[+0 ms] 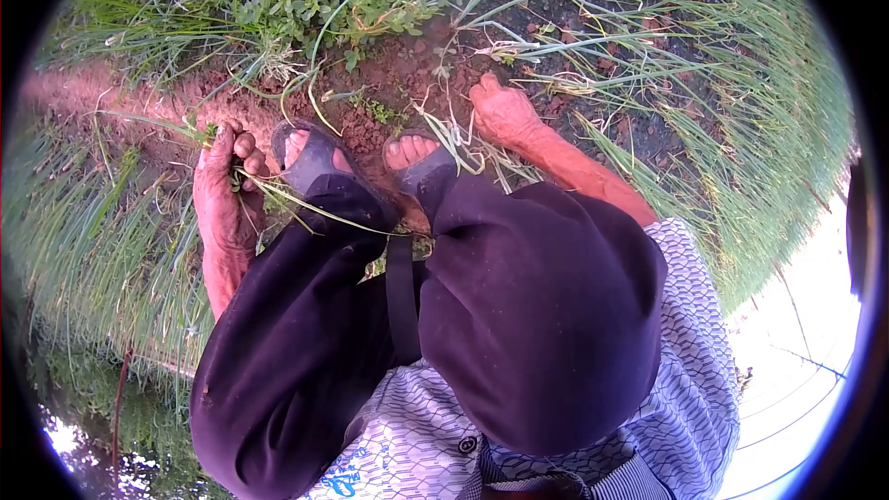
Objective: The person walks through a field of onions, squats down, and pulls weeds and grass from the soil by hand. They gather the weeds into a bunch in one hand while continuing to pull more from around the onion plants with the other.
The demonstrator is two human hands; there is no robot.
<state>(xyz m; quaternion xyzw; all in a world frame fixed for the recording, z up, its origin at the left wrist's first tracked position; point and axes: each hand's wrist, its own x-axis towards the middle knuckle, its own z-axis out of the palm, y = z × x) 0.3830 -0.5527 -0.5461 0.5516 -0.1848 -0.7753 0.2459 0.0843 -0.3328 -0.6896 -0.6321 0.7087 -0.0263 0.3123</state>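
Observation:
My left hand (227,190) is closed around a small bunch of weeds (209,134) beside my left foot. Long thin stems (319,211) trail from it across my trouser leg. Close to the ground, right of my feet, my right hand (505,111) is curled with its fingertips down at the soil. Whatever its fingers grip is hidden. Green onion-like plants (574,83) lean over the soil just beyond this hand, and pale, dry leaves (454,143) lie between it and my right foot.
My sandalled feet (315,153) stand on reddish bare soil (370,125). A leafy weed clump (343,5) grows ahead of them. Dense rows of the thin green plants (778,120) fill the right side, and more (83,231) grow on the left. My bent knees (546,306) take up the lower middle.

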